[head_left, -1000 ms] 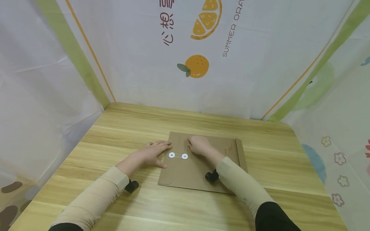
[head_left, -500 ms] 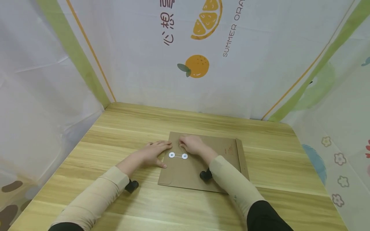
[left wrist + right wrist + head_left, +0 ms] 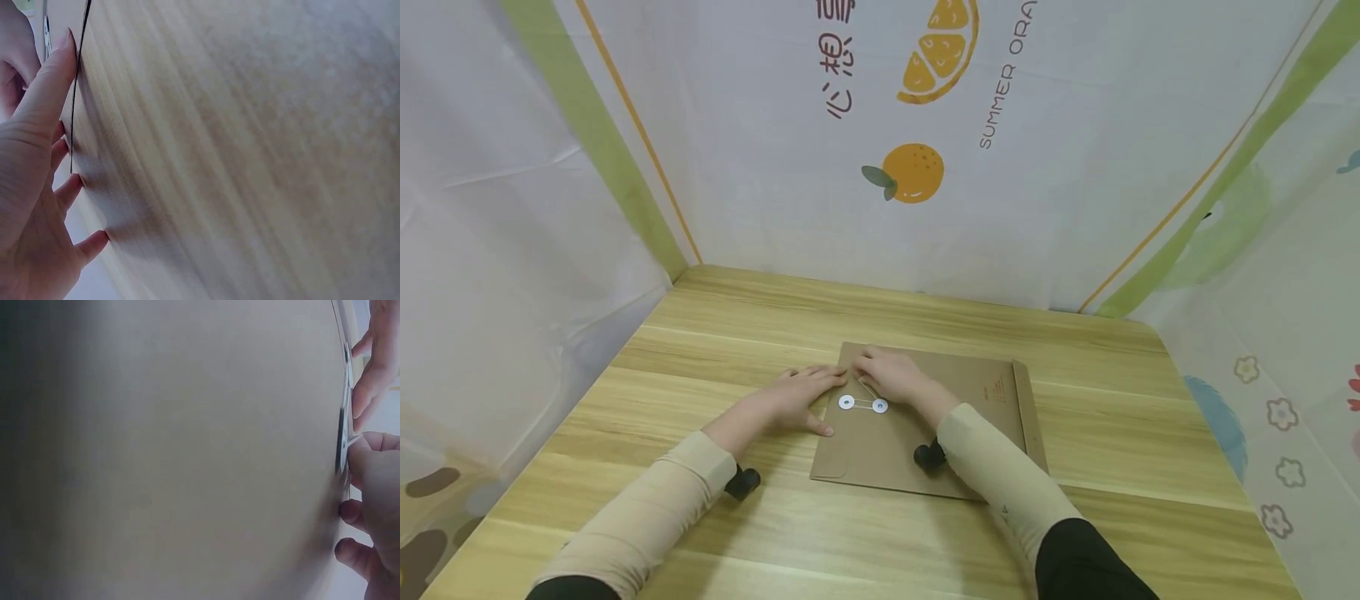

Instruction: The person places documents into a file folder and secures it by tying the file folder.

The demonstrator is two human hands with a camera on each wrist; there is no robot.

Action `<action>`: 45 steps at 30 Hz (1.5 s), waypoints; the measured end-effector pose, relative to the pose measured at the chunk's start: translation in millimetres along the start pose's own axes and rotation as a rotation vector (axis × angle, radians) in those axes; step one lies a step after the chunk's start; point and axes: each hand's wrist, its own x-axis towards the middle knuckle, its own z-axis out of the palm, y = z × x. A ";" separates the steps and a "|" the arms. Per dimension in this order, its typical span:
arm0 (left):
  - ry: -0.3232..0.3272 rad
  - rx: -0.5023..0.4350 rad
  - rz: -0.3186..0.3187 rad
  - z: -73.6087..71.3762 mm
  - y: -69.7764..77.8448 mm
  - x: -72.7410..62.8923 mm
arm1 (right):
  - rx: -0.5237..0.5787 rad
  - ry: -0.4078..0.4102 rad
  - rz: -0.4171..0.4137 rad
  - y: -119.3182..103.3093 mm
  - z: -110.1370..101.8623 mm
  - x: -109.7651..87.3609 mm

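A brown kraft document envelope lies flat on the wooden table. Two white button discs sit near its left end, the left disc and the right disc, with thin string running between them. My left hand rests with spread fingers across the envelope's left edge; in the left wrist view its thumb lies on the envelope and some fingertips touch the table. My right hand pinches the string's loose end just above the discs; the right wrist view shows thumb and forefinger together beside a disc.
The pale wooden table extends around the envelope. White printed curtains hang close behind it and on both sides. A black wrist camera under the right forearm hangs over the envelope; another black camera is under the left.
My right hand has moved left over the envelope, drawing the string from above the right disc toward the left one. The left hand and the envelope have stayed put.
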 end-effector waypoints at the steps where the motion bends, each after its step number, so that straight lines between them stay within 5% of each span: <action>1: 0.000 -0.003 0.002 -0.2 0.4 -0.3 | 0.023 0.003 0.000 0.5 0.0 -0.1; 9: 0.004 0.003 0.012 -1.5 1.6 -1.0 | 0.112 -0.014 0.017 17.7 -5.6 -6.8; 22: -0.006 -0.007 -0.002 1.0 1.5 0.1 | 0.058 -0.414 0.106 28.5 -39.7 -20.3; 32: 0.011 -0.013 0.030 -4.0 -4.7 8.5 | -0.037 -0.506 0.151 16.8 -48.4 -10.4; 40: 0.128 0.014 0.131 -9.9 -4.9 34.8 | -0.025 -0.510 0.149 16.7 -51.2 -11.7; 45: 0.126 0.013 0.141 -9.9 1.2 46.0 | 0.008 -0.509 0.164 16.1 -52.6 -12.5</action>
